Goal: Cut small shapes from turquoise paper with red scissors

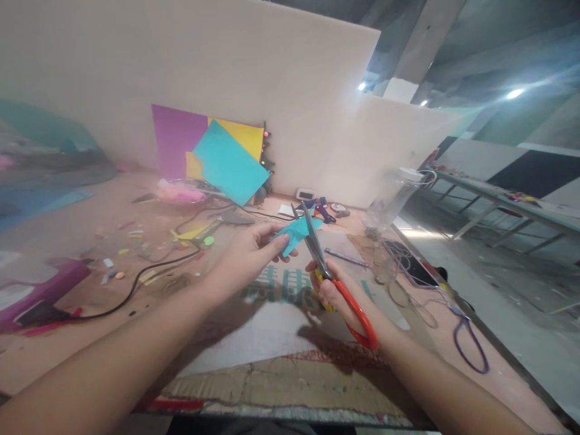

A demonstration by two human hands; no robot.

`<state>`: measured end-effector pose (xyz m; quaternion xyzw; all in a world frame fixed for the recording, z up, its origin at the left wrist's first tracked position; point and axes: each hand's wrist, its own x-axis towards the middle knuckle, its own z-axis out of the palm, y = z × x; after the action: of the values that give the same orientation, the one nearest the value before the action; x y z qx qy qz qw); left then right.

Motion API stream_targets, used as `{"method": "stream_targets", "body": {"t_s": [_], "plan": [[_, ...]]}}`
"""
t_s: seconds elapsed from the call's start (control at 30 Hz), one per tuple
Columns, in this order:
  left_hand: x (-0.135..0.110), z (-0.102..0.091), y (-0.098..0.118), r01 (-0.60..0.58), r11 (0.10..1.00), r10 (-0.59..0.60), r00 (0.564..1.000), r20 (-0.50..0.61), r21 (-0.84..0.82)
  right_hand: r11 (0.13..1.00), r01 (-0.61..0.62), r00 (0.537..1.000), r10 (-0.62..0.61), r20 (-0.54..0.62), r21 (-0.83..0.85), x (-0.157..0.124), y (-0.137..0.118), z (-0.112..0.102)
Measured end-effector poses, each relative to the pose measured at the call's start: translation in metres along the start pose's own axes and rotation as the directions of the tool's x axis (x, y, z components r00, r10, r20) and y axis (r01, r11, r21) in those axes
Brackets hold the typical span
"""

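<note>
In the head view, my left hand [272,241] pinches a small piece of turquoise paper [295,233] between thumb and fingers. My right hand [330,289] is closed around a pair of scissors [351,308] with orange-red handles. The scissors' blades point up and away from me, parted at the tips, and they overlap the right part of the paper. Whether the blades are cutting into it I cannot tell. Both hands are above a white sheet with green printed characters [281,285]. Some yellow shows at my right palm, partly hidden by the fingers.
A purple glue gun [49,293] with a black cord lies at left, near scattered scraps. Turquoise, yellow and purple sheets [231,162] lean against the back panel. A pen [347,258], a phone [412,264] and a clear plastic jug [390,202] are at right.
</note>
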<state>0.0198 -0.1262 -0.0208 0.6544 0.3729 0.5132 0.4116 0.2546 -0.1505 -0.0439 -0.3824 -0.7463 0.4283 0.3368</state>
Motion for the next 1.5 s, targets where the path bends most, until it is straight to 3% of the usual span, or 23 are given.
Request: {"method": "stream_targets", "body": {"t_s": [0.27,0.53,1.5], "plan": [[-0.001,0.002,0.002,0.0,1.0,0.0,1.0,0.016,0.003,0.997,0.025,1.0,-0.025,0.009,0.072,0.002,0.011,0.003],[-0.004,0.006,0.001,0.055,0.998,-0.054,0.996,0.066,-0.015,0.998,0.024,1.0,-0.024,-0.005,0.06,0.002,0.001,0.003],[-0.002,0.004,0.009,0.089,0.994,-0.085,0.994,0.075,-0.057,0.998,-0.001,1.0,0.002,-0.02,0.066,0.003,-0.008,0.004]]}}
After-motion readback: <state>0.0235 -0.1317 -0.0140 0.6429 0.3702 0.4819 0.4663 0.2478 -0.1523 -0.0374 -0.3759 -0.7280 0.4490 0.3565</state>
